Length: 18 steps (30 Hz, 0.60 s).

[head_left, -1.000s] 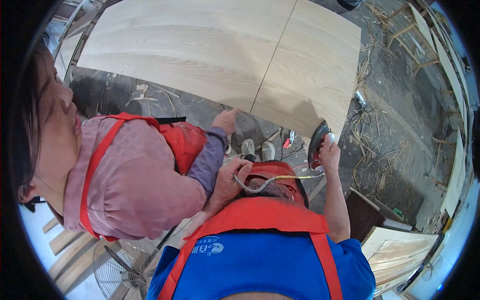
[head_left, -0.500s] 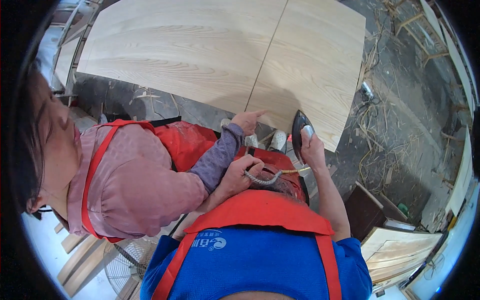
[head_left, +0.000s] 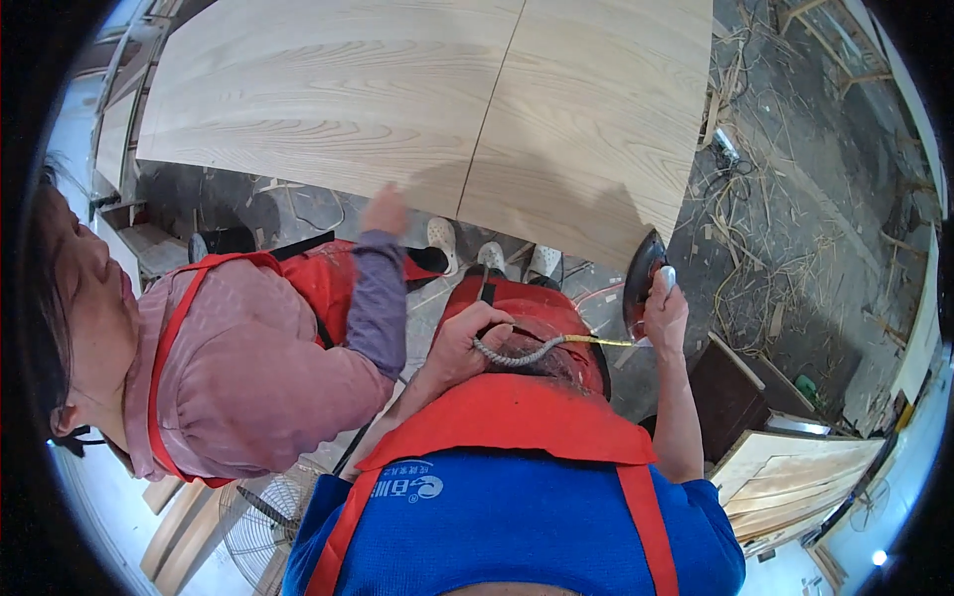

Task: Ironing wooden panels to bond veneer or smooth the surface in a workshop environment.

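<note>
Your right hand [head_left: 665, 314] is wrapped around the iron [head_left: 641, 286], whose dark body sits just left of that grip, long axis running forward, nose away from you. Farther left, your left hand [head_left: 469, 338] clasps the braided cord [head_left: 529, 357]. Ahead lies the wood panel [head_left: 397, 99], its near right corner closest to your right hand; contact with the iron is unclear.

Soft, cool, fairly bright light covers the broad pale wood-grain panel [head_left: 328, 89], with diffuse shadows over its near edge, while the dark grey, debris-strewn floor [head_left: 820, 233] on the right looks dimmer. Bluish-white glare washes out the near left and near right margins, and a highlight glints on the silvery handle [head_left: 669, 276] of the dark, pointed iron [head_left: 644, 283]. The co-worker's bare hand [head_left: 386, 212] at the left is blurred, and fisheye distortion bows straight edges toward a black rounded border.
</note>
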Tool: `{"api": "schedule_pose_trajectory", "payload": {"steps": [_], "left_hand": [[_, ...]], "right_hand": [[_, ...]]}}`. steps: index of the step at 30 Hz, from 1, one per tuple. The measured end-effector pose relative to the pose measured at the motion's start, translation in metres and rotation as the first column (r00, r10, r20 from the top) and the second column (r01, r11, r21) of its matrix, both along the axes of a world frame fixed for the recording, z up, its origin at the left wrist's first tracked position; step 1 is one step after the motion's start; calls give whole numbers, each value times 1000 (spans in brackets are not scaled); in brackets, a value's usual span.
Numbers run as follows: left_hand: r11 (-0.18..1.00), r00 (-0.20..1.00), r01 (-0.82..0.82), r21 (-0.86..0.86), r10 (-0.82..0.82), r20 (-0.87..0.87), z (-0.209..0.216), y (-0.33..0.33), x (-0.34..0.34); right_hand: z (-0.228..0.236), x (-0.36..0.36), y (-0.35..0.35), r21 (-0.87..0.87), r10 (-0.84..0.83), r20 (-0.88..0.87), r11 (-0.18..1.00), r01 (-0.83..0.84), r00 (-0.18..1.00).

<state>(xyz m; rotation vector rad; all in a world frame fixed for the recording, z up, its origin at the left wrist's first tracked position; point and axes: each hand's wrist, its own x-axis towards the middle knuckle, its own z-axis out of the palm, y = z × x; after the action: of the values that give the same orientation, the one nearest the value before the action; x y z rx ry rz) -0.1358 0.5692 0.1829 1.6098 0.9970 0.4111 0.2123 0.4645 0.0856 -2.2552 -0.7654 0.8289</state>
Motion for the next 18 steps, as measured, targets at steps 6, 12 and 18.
{"api": "schedule_pose_trajectory", "payload": {"steps": [6,12,18], "left_hand": [[999,1000,-10,53,9,9,-9,11,0],[993,993,97,63,-101,64,-12,34,5],[982,982,166,87,-173,72,-15,53,3]], "right_hand": [[-5,-14,-1,-57,90,20,994,-89,996],[-7,-67,52,-195,343,-63,917,-348,937],[-1,-71,68,-225,426,-36,878,-422,904]]}}
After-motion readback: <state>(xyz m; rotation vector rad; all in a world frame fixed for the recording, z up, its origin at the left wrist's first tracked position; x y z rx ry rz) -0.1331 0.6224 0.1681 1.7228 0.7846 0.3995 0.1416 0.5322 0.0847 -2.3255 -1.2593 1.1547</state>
